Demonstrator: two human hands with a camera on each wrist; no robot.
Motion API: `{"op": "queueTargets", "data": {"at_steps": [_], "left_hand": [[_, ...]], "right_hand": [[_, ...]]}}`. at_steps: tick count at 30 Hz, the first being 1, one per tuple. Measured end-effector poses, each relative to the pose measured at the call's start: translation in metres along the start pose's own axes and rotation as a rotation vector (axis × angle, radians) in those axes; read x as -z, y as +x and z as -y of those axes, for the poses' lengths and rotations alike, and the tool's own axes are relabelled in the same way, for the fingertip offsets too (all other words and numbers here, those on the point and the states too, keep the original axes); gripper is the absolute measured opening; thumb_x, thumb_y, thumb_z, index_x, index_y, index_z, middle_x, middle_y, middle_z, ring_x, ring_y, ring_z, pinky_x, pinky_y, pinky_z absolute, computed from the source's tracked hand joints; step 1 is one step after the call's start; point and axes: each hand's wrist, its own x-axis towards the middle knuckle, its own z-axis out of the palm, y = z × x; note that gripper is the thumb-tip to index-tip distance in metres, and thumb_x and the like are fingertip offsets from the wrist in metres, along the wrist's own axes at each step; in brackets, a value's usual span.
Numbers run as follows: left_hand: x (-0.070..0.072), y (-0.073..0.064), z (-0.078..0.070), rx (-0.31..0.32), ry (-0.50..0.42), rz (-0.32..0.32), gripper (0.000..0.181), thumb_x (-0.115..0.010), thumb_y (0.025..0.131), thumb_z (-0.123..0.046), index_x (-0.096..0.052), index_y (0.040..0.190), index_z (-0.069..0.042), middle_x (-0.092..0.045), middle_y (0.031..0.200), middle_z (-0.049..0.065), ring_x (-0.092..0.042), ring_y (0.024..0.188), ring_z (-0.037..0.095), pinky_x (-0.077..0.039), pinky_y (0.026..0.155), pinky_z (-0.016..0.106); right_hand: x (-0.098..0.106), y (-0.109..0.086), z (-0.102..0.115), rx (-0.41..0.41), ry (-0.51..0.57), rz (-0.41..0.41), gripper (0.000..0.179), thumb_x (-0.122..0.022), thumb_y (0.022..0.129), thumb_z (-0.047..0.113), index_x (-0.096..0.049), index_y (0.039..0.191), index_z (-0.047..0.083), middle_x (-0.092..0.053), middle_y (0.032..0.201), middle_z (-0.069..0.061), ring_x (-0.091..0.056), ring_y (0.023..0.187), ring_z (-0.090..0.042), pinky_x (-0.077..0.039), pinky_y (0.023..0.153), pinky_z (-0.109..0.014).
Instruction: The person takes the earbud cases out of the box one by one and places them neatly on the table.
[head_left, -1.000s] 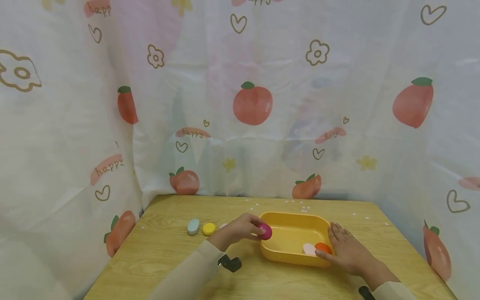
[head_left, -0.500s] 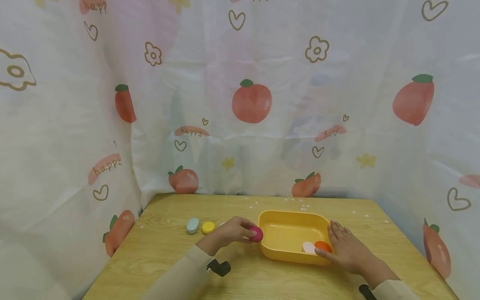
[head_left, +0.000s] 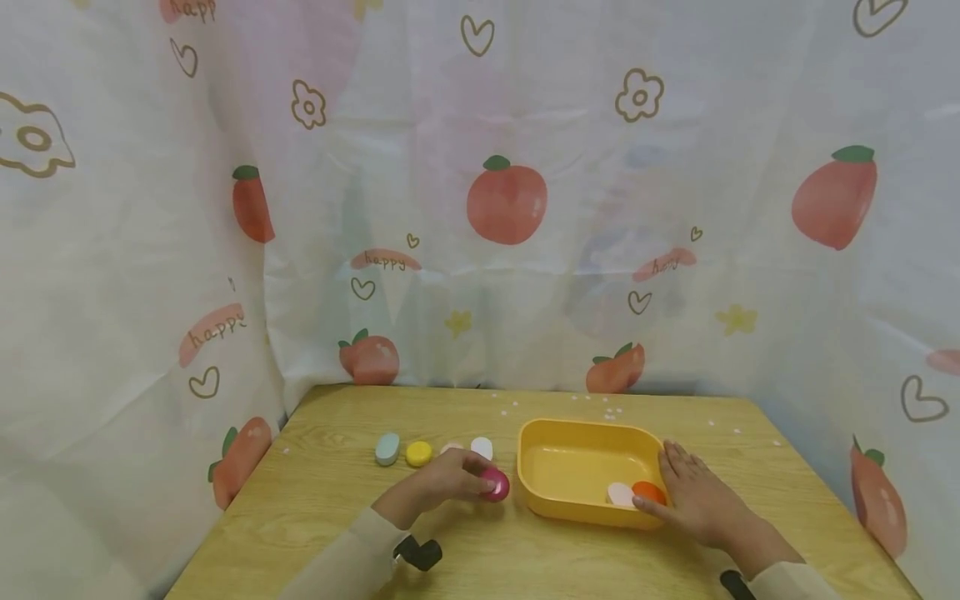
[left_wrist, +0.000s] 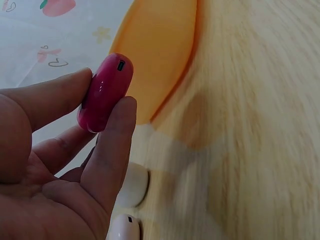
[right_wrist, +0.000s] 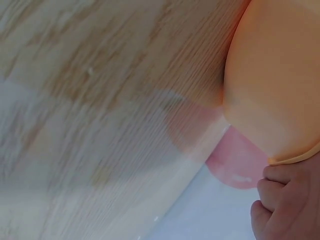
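My left hand (head_left: 450,482) pinches a magenta, round, glossy case (head_left: 497,485) between thumb and fingertips, left of the yellow plastic basin (head_left: 551,502). In the left wrist view, the magenta case (left_wrist: 106,92) is seen edge-on, with a small dark slot near one end. Fingers extended, my right hand (head_left: 705,502) rests on the basin's right rim, its thumb over the front right corner. Inside the basin, near that corner, lie a pale pink round piece (head_left: 619,494) and an orange round piece (head_left: 648,492), the latter partly behind the thumb.
Left of the basin, a pale blue oval piece (head_left: 387,448), a yellow round piece (head_left: 418,453), a pale pinkish piece (head_left: 452,447) and a white piece (head_left: 482,448) stand in a row on the wooden table (head_left: 330,533). A patterned curtain (head_left: 420,167) surrounds the table.
My left hand has drawn the magenta case from over the basin's left rim leftward and nearer to me, uncovering the white piece. The right hand stays on the rim.
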Motion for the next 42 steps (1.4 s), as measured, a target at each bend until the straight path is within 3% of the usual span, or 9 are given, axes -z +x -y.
{"op": "queueTargets", "data": {"at_steps": [6,12,19,23,30,42], "left_hand": [[0.002,-0.006,0.008,0.009,0.019,-0.013,0.025,-0.073,0.085,-0.001,-0.067,0.11,0.002,-0.066,0.1,0.009,-0.065,0.088,0.02,-0.057,0.077,0.032],[0.004,-0.009,0.016,0.003,-0.012,-0.002,0.021,-0.073,0.084,0.001,-0.068,0.105,0.0,-0.061,0.123,0.019,-0.065,0.088,0.019,-0.057,0.075,0.031],[0.008,-0.014,0.022,0.003,-0.017,0.003,0.022,-0.071,0.085,0.004,-0.068,0.106,0.004,-0.065,0.097,0.01,-0.065,0.086,0.02,-0.057,0.076,0.032],[0.009,-0.015,0.024,0.0,0.019,0.004,0.02,-0.073,0.084,0.004,-0.069,0.103,0.003,-0.067,0.094,0.009,-0.065,0.084,0.018,-0.057,0.075,0.031],[0.011,-0.014,0.029,-0.017,0.176,-0.006,0.02,-0.078,0.082,-0.005,-0.072,0.101,-0.002,-0.07,0.092,0.002,-0.061,0.085,0.015,-0.052,0.076,0.028],[0.007,-0.013,0.027,-0.003,0.227,-0.034,0.025,-0.08,0.08,-0.007,-0.071,0.103,-0.002,-0.068,0.094,0.001,-0.059,0.087,0.016,-0.051,0.078,0.03]], "right_hand": [[-0.004,-0.001,-0.001,0.005,0.002,-0.011,0.096,-0.05,0.092,0.063,-0.035,0.139,-0.019,-0.023,0.149,-0.037,-0.021,0.137,-0.051,-0.018,0.109,-0.064],[-0.004,0.001,-0.003,0.005,-0.01,-0.014,0.098,-0.05,0.092,0.064,-0.033,0.139,-0.019,-0.023,0.149,-0.037,-0.021,0.137,-0.051,-0.018,0.109,-0.064],[-0.003,0.002,-0.002,0.0,-0.004,-0.017,0.1,-0.051,0.091,0.065,-0.032,0.14,-0.019,-0.023,0.149,-0.036,-0.021,0.137,-0.051,-0.018,0.109,-0.064],[-0.003,0.001,-0.002,-0.001,0.0,-0.021,0.1,-0.052,0.091,0.065,-0.032,0.14,-0.019,-0.023,0.149,-0.036,-0.021,0.137,-0.051,-0.018,0.109,-0.065],[-0.005,0.001,-0.004,0.0,0.01,-0.016,0.099,-0.052,0.091,0.065,-0.032,0.14,-0.019,-0.022,0.15,-0.036,-0.021,0.137,-0.051,-0.017,0.109,-0.065],[-0.006,0.001,-0.005,-0.007,0.023,-0.014,0.1,-0.051,0.091,0.065,-0.031,0.141,-0.019,-0.021,0.15,-0.036,-0.02,0.138,-0.051,-0.017,0.109,-0.065]]}}
